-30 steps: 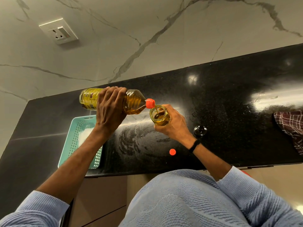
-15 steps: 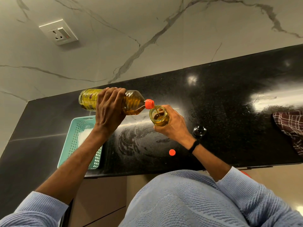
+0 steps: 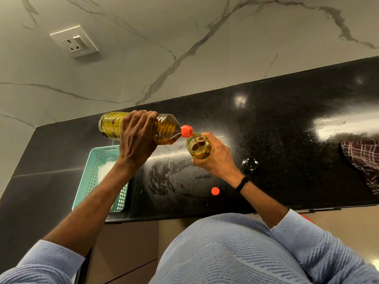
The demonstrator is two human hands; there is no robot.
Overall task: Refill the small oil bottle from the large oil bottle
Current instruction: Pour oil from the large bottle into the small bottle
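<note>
Orange cap (image 3: 215, 191), clear stopper (image 3: 249, 163) on counter (image 3: 287, 119); teal basket (image 3: 93, 171) left.

A large oil bottle (image 3: 166, 130) of clear ribbed plastic, carrying a yellow label and an orange pouring collar, is held tipped almost level above a black counter (image 3: 287, 124), its uncapped mouth turned to the right. Golden oil is seen pooled along its lower side. A thin stream of oil is passed from the mouth into a small oil bottle (image 3: 200, 149), a wide-mouthed clear glass vessel held upright just below the collar. The small oil bottle is shown partly filled with oil.
</note>
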